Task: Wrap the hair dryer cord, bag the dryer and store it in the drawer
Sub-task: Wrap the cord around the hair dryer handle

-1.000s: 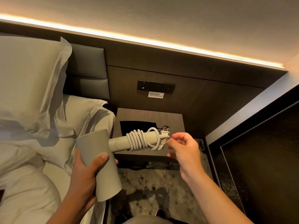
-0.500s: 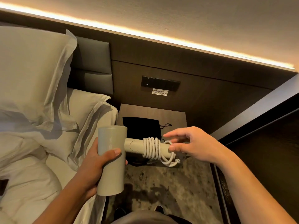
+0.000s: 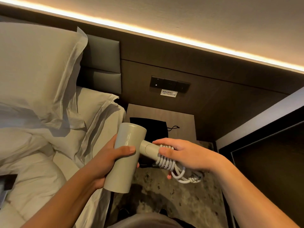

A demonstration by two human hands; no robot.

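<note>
dryer point(image 3: 122, 159) barrel upright, handle rightward

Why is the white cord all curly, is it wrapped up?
Mostly wrapped. The cord coils around the hair dryer handle under the right hand, but its plug end dangles loose.

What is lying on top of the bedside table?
A black drawstring bag lies flat on the bedside table, its cord trailing right. The hair dryer and the hands holding it cover the table's front edge.
</note>
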